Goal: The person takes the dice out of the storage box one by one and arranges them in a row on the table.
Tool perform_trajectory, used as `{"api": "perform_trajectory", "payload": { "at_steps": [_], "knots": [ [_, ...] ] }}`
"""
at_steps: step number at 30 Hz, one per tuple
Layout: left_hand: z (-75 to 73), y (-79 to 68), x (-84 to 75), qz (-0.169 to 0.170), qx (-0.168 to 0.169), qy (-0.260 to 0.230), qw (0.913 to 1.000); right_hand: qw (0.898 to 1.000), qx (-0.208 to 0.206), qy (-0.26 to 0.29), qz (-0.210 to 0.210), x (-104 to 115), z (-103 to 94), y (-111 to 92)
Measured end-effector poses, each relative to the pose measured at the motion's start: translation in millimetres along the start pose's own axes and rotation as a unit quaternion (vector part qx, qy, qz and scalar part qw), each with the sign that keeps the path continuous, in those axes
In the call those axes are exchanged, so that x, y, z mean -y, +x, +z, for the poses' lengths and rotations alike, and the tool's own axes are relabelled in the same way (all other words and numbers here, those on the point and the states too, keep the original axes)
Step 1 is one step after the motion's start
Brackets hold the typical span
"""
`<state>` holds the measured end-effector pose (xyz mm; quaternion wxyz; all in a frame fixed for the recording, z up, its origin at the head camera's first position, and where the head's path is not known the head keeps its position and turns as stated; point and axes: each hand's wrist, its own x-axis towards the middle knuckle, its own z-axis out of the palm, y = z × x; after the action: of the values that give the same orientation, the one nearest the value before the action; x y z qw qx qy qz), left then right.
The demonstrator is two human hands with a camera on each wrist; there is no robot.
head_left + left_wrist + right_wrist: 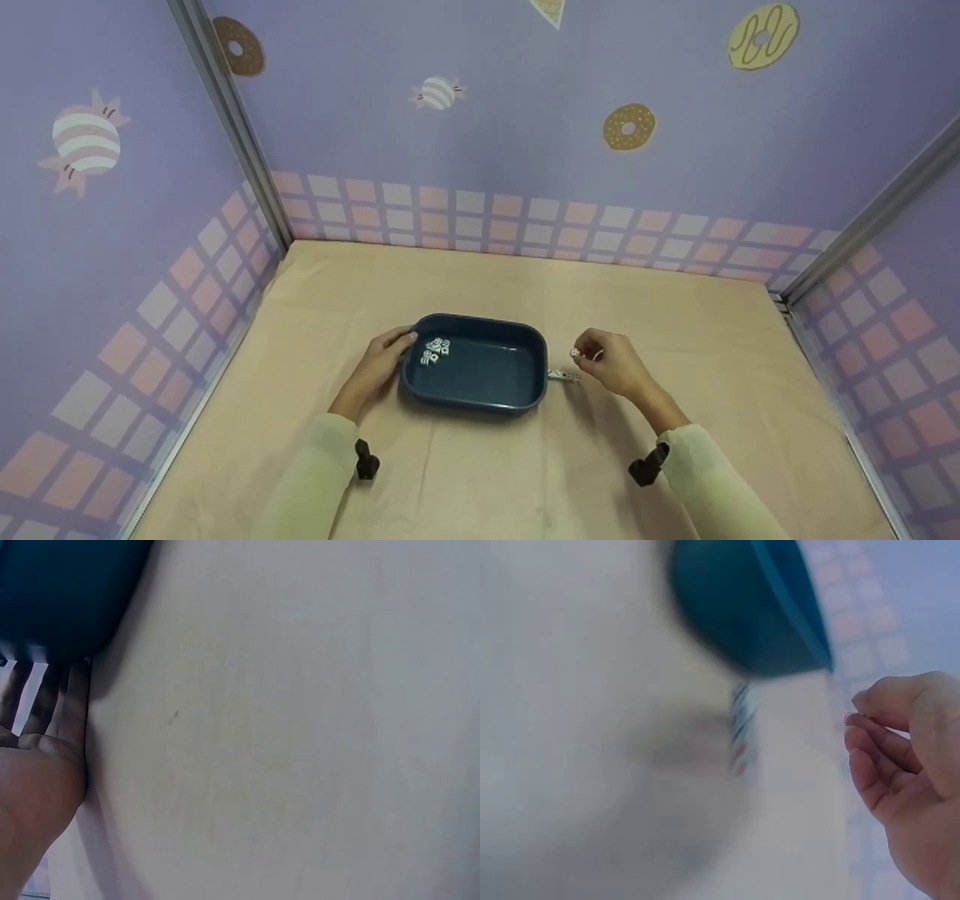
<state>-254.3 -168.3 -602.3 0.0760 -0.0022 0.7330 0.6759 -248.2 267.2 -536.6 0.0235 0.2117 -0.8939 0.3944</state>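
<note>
A dark blue rectangular baking dish point(480, 405) lies on the cloth, with several small white dice point(435, 351) gathered at its left end. My left hand point(381, 367) holds the dish's left rim, thumb at the edge; in the left wrist view its fingers point(73, 705) reach against the dish's outer side. Just right of the dish, my right hand point(611, 364) pinches a white die point(575, 352) with dark spots between thumb and fingertips, above the cloth. Below it, a short row of dice point(564, 376) stands beside the dish's right wall.
A pale cloth point(480, 480) covers the table. Purple walls point(510, 142) with printed sweets and pink and white squares enclose it at the back and sides. Grey metal posts point(240, 127) run along the corners. Dark wrist mounts point(366, 461) sit at both sleeves.
</note>
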Motion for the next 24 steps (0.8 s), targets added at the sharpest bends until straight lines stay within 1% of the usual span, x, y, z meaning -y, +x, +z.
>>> {"api": "perform_trajectory", "payload": {
  "at_steps": [2, 5, 9, 11, 16, 20, 24],
  "knots": [
    [0.3, 0.1, -0.3, 0.000, 0.002, -0.003, 1.0000, 1.000, -0.002, -0.007, 0.015, -13.9, 0.9, -6.4],
    [0.1, -0.3, 0.1, -0.003, 0.001, -0.004, 1.0000, 0.999, -0.003, -0.009, 0.051, -29.5, 5.4, -15.3],
    [-0.5, -0.4, 1.0, -0.006, 0.002, -0.007, 1.0000, 0.995, 0.003, -0.007, 0.101, -43.6, 10.9, -24.1],
    [-0.7, 0.1, 1.2, -0.007, 0.003, -0.011, 0.9999, 0.993, 0.013, -0.010, 0.116, -47.7, 12.4, -27.0],
    [-1.5, 0.3, 0.7, -0.003, 0.003, -0.017, 0.9998, 0.992, 0.037, -0.022, 0.116, -52.3, 15.0, -28.5],
    [-1.5, 1.3, 1.0, -0.007, 0.007, -0.021, 0.9997, 0.993, 0.039, -0.030, 0.110, -52.8, 16.3, -28.4],
    [-2.5, 1.8, 1.9, -0.010, 0.003, -0.021, 0.9997, 0.992, 0.039, -0.025, 0.120, -54.0, 20.1, -29.0]
  ]
}}
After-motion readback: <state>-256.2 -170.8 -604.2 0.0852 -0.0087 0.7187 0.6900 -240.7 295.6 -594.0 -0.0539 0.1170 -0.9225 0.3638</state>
